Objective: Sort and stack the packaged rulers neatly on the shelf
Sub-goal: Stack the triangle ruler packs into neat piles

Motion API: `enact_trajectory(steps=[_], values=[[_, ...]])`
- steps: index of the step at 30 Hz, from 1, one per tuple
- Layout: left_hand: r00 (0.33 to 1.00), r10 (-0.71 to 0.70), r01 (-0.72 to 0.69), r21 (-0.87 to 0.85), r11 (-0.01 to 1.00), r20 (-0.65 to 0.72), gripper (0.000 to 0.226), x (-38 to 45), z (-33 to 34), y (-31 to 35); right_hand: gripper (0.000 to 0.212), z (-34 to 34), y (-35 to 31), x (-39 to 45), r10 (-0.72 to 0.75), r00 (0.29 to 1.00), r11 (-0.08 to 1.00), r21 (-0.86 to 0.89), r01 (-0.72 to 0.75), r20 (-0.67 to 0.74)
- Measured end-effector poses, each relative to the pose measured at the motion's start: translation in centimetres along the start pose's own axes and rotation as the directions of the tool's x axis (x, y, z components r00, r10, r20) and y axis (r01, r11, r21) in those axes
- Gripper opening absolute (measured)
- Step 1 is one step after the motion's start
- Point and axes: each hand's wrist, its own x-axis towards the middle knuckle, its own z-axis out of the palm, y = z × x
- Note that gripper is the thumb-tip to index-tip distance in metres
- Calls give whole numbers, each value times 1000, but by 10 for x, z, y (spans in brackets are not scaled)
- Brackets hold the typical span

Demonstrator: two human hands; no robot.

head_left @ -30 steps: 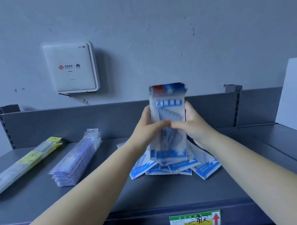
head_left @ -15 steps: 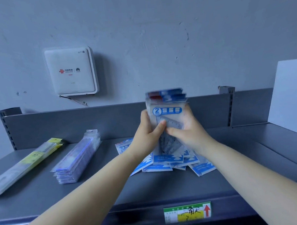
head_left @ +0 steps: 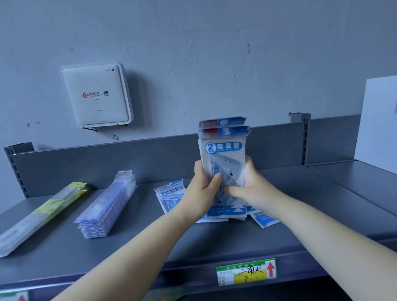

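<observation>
I hold a bundle of blue-and-clear packs of triangle rulers [head_left: 224, 153] upright over the grey shelf [head_left: 151, 245]. My left hand [head_left: 202, 191] grips its left edge, my right hand [head_left: 249, 186] grips its right edge. The bundle's lower end stands on or just above several more blue packs [head_left: 171, 196] that lie scattered on the shelf beneath my hands. To the left lies a neat stack of long purple-blue ruler packs [head_left: 106, 205]. Farther left lies a long clear pack with a yellow label [head_left: 40, 215].
The shelf's grey back panel [head_left: 102, 164] runs behind everything. A white router box [head_left: 96, 95] hangs on the wall above it. A white board [head_left: 382, 119] stands at the right. A green and yellow price label [head_left: 246, 272] sits on the shelf's front edge.
The bundle has come down from above the scattered packs until its lower end reaches them. Both hands kept their grip and now sit lower on the bundle.
</observation>
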Motion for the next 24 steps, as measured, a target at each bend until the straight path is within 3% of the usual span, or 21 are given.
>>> enact_trajectory(steps=[5,8,16,17,20,22,24], values=[[998,10,-11,-18,1000,-59,21,21,8,29,56,-29,-18,4,40,998,988,155,-31,-56],[998,-66,68,-116,991,24,26,38,26,39,46,-63,-22,0,101,992,965,251,-79,-78],[949,-296,307,-105,946,110,18,68,106,30,33,-140,15,-10,326,936,934,195,-299,-130],[943,-308,323,-139,936,124,10,69,112,28,29,-149,20,-10,339,931,933,176,-314,-135],[933,-340,349,-69,934,117,39,74,130,22,22,-170,38,-11,410,893,910,26,-413,-187],[928,-352,354,2,935,118,29,76,139,20,5,-178,46,-12,469,854,853,-134,-504,-224],[943,-323,325,-11,946,83,7,79,140,22,17,-182,49,-10,505,825,787,-256,-561,-255]])
